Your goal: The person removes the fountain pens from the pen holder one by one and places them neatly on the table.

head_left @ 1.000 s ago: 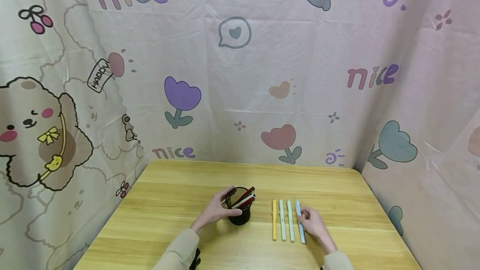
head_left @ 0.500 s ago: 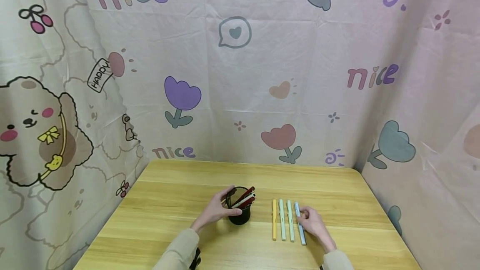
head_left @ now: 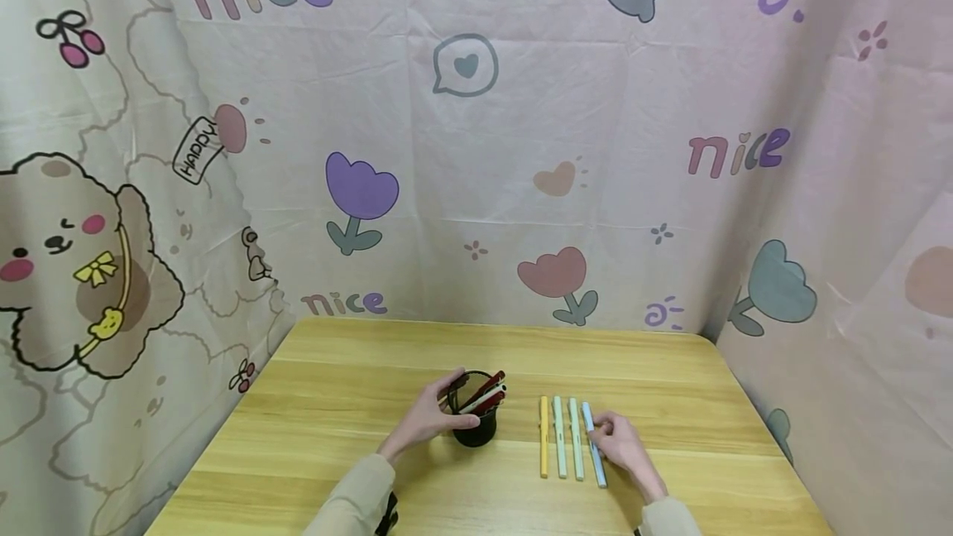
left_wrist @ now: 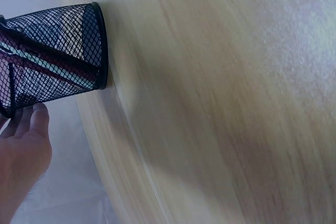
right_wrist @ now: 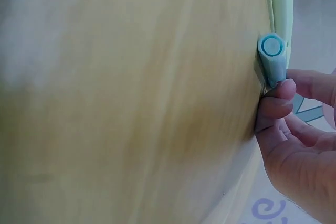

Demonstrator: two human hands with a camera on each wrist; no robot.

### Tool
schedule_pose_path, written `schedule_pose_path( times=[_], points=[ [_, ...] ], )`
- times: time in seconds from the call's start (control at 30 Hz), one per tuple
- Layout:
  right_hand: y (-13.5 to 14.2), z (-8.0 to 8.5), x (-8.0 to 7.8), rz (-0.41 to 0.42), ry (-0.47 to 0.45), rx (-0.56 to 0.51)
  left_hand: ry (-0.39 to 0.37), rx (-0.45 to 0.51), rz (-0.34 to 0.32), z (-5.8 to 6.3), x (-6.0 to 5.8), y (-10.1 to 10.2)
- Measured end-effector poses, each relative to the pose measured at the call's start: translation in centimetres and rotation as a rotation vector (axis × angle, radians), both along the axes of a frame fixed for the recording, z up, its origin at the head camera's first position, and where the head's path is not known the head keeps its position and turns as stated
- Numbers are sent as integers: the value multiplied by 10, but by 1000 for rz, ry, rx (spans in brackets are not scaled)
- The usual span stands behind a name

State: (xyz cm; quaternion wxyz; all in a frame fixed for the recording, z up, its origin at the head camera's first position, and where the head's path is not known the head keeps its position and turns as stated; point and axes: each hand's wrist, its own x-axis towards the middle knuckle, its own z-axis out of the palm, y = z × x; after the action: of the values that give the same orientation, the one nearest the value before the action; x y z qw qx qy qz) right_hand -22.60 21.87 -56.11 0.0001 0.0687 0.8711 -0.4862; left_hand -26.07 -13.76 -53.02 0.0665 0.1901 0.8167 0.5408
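A black mesh pen holder (head_left: 475, 434) stands upright on the table, several dark red and white pens (left_wrist: 58, 61) leaning inside it. My left hand (head_left: 428, 416) holds it, thumb across the near side and fingers round the far side. To the right, a yellow pen (head_left: 544, 447), two pale green pens (head_left: 561, 447) and a light blue pen (head_left: 597, 460) lie in a row. The blue one, rightmost, slants slightly, its far end toward the green pens. The curled fingers of my right hand (head_left: 624, 445) pinch its right side; in the right wrist view the fingertips meet it just behind its round end.
The wooden table (head_left: 357, 370) ends at a back edge against a printed fabric curtain (head_left: 462, 147). More curtain hangs on both sides. A strip of bare wood lies between the pen holder and the yellow pen.
The blue pen has shifted slightly left at its far end and a little toward me under my right hand. My left hand and the pen holder have stayed put.
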Motion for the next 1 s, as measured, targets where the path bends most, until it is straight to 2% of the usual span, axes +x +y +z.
schedule_pose_path(
  times=[0.33, 0.7, 1.0],
  points=[
    [0, -1, 0, -8, -6, -4, 15, -26, 16, 1, 1, 1],
    [0, -2, -2, 2, 2, 0, 9, -10, -6, 1, 1, 0],
    [0, -3, -3, 4, 0, -14, 34, -28, 0, -1, 0, 0]
  ],
)
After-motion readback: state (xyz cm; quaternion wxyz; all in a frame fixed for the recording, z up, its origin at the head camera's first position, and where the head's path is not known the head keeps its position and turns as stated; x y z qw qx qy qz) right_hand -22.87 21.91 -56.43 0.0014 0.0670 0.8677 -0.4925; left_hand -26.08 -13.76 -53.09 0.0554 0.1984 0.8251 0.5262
